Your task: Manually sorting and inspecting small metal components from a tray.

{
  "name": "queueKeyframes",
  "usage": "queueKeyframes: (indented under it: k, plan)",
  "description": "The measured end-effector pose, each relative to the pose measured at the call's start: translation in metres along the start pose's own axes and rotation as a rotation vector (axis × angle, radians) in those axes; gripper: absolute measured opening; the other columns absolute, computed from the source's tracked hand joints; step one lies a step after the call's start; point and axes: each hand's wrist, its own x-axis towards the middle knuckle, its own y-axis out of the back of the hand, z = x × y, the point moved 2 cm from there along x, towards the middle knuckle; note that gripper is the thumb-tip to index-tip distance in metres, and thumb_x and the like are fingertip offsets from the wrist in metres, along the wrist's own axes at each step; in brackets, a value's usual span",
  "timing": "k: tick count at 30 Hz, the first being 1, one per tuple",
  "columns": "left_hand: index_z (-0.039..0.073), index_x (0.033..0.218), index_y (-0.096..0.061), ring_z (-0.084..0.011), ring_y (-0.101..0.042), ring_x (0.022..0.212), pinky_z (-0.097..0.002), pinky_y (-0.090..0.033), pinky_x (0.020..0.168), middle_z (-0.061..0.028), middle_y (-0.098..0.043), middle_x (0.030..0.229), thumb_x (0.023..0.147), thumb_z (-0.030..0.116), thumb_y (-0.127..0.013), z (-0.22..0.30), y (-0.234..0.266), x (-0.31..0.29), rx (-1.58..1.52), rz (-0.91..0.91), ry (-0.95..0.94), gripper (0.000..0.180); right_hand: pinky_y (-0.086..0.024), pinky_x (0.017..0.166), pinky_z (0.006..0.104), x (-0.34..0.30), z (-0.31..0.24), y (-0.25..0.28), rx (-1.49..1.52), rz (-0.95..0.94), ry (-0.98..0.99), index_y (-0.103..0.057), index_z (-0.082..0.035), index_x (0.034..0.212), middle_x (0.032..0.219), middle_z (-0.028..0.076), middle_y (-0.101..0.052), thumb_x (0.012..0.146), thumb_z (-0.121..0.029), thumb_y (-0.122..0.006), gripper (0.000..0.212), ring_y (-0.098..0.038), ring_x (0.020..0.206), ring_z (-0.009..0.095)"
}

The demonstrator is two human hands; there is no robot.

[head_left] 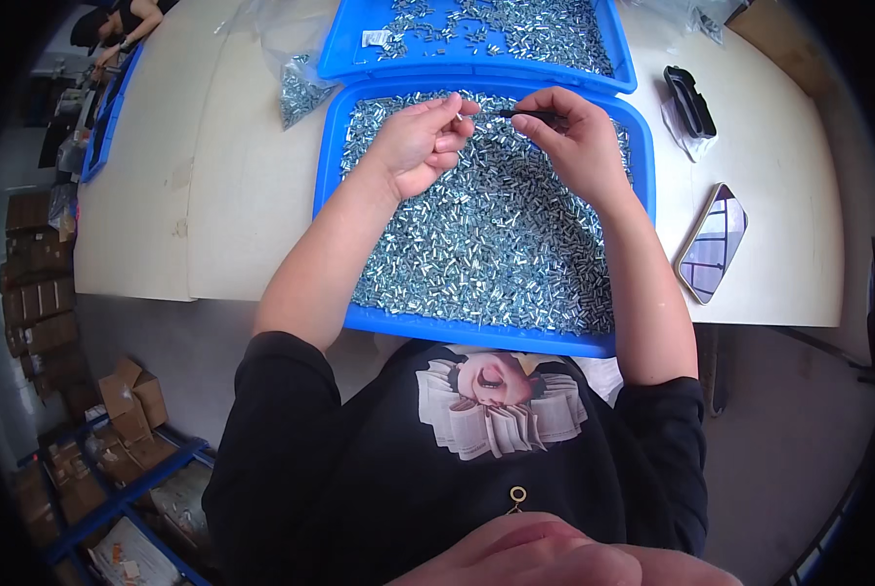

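My left hand (421,145) is closed in a pinch above the blue tray, with a small silvery metal cylinder (460,117) at its fingertips. To its right, my right hand (576,145) grips a slim black tool (535,114) whose thin tip points left toward that piece. The tool's exact kind is too small to make out. Beneath both hands, the blue tray (486,341) holds a deep layer of short shiny metal cylinders (476,244).
Behind stands a second blue tray (476,72) with fewer cylinders. A plastic bag of parts (303,93) lies left of it. On the right are a black open case (691,102) and a phone (713,244). Another person (129,24) works at the far left.
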Motion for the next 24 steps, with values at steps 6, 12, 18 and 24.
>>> queueKeyframes:
  k: [6,12,18,24]
  plan:
    - [0.001,0.101,-0.053,-0.0027,-0.035,0.056,-0.0134,-0.028,0.039,0.0003,-0.042,0.075,0.093,0.034,-0.047,0.0,-0.01,-0.002,0.002,-0.006,0.006,0.035,-0.048,0.067,0.0233,0.0,0.003,0.0,0.011,0.0,0.02,-0.062,0.0,0.092,0.081,0.003,-0.064,0.08,-0.011,-0.068,0.018,-0.06,0.075,0.009]
    - [0.002,0.098,-0.054,-0.0034,-0.034,0.055,-0.0136,-0.027,0.039,0.0006,-0.041,0.073,0.091,0.04,-0.049,-0.001,-0.01,-0.002,0.039,-0.006,0.027,0.039,-0.048,0.067,0.0235,-0.002,-0.002,-0.002,-0.018,-0.007,0.032,-0.062,0.0,0.092,0.08,0.004,-0.064,0.08,-0.011,-0.067,0.018,-0.06,0.074,0.009]
    - [0.002,0.095,-0.052,-0.0047,-0.033,0.054,-0.015,-0.026,0.038,0.0007,-0.041,0.073,0.094,0.037,-0.044,-0.004,-0.004,0.0,-0.014,-0.042,0.048,0.036,-0.048,0.067,0.0236,-0.003,-0.005,-0.003,-0.034,0.005,0.065,-0.062,0.0,0.093,0.081,0.004,-0.065,0.08,-0.012,-0.067,0.018,-0.06,0.074,0.009]
    - [0.0,0.1,-0.05,-0.0063,-0.035,0.058,-0.0162,-0.028,0.04,-0.0002,-0.041,0.076,0.097,0.024,-0.037,-0.003,-0.002,-0.002,-0.131,-0.183,0.097,0.027,-0.048,0.068,0.0237,-0.003,-0.004,-0.002,-0.043,0.019,0.06,-0.062,0.001,0.093,0.081,0.004,-0.065,0.08,-0.011,-0.067,0.019,-0.06,0.075,0.009]
